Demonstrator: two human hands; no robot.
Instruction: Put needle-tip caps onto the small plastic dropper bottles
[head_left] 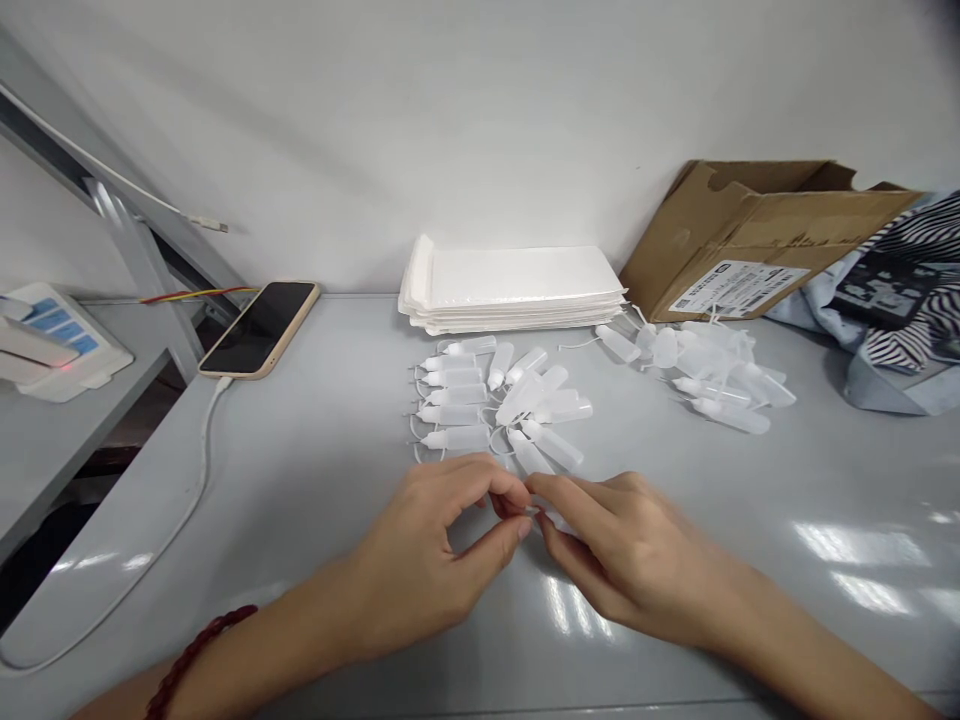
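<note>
My left hand (450, 540) and my right hand (626, 545) meet fingertip to fingertip above the near middle of the table. Partly hidden by my right fingers is a translucent needle-tip squeeze bottle (556, 519), held in that hand. The left thumb and forefinger pinch a small white part at its tip end; its details are covered. Just beyond, several similar bottles (456, 414) lie side by side in a column, tips pointing left. Right of them is a loose cluster of bottles (555, 408), and farther right a second pile (720, 365).
White padded envelopes (517, 280) are stacked against the wall. An open cardboard box (720, 235) leans at the back right beside bunched striped cloth (911, 270). At left a phone (259, 330) lies plugged into a white cable (204, 470) running along the grey table (337, 400).
</note>
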